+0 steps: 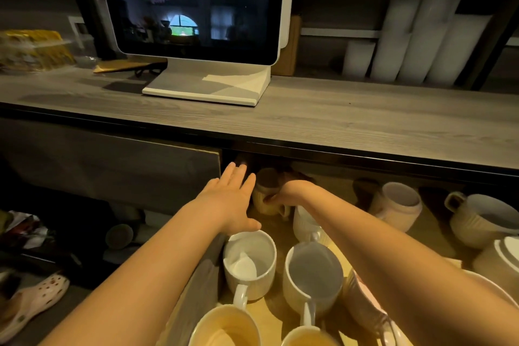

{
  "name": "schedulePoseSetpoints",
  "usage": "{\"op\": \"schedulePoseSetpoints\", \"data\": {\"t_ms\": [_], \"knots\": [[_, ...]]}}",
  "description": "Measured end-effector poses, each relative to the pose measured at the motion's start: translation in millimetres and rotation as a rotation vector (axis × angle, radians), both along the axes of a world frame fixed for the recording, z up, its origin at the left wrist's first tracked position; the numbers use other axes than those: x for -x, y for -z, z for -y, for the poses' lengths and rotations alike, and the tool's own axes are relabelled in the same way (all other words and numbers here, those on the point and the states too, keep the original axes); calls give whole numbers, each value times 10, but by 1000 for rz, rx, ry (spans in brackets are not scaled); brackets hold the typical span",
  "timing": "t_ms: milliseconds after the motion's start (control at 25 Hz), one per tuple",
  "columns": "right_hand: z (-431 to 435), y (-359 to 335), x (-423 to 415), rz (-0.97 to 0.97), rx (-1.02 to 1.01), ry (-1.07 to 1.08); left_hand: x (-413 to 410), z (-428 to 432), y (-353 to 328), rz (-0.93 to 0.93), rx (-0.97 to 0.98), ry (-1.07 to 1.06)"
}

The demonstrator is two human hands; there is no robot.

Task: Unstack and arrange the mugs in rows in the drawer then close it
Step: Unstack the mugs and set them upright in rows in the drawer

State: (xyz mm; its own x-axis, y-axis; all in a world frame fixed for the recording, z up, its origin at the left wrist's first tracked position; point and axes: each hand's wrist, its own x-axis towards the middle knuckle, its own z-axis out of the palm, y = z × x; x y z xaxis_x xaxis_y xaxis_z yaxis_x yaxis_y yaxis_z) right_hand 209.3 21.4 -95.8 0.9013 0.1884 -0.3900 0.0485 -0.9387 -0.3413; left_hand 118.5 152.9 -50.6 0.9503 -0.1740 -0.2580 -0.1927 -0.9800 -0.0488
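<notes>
Mug (266,208) ribbed, yellowish, in R hand (295,192)

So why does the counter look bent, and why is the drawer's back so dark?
Head view: the wide-angle lens bows the counter edge; its overhang shades the back of the drawer, dimming the yellow mug the right hand grips; the front white mug is warmly lit; the dark monitor screen mirrors a bright window.

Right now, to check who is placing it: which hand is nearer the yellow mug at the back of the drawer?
Right. The right hand grips the yellow mug from its right side. The left hand, fingers straight, hovers just left of it.
</notes>
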Motion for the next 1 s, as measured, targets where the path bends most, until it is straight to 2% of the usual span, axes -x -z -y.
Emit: {"op": "schedulePoseSetpoints", "data": {"t_ms": [200,440,720,840,1000], "knots": [[-21,-28,70,66,-85,0,-9,-7,4,-11,-3,9],[125,-221,366,361,-199,-53,-3,-25,-14,-3,71,-4],[459,-463,876,429,-419,-71,37,-31,-68,0,34,34],[698,-623,1053,417,-568,-41,80,72,-125,27,202,120],[1021,-714,1240,317,-779,91,160,308,-198,51,599,224]]}}
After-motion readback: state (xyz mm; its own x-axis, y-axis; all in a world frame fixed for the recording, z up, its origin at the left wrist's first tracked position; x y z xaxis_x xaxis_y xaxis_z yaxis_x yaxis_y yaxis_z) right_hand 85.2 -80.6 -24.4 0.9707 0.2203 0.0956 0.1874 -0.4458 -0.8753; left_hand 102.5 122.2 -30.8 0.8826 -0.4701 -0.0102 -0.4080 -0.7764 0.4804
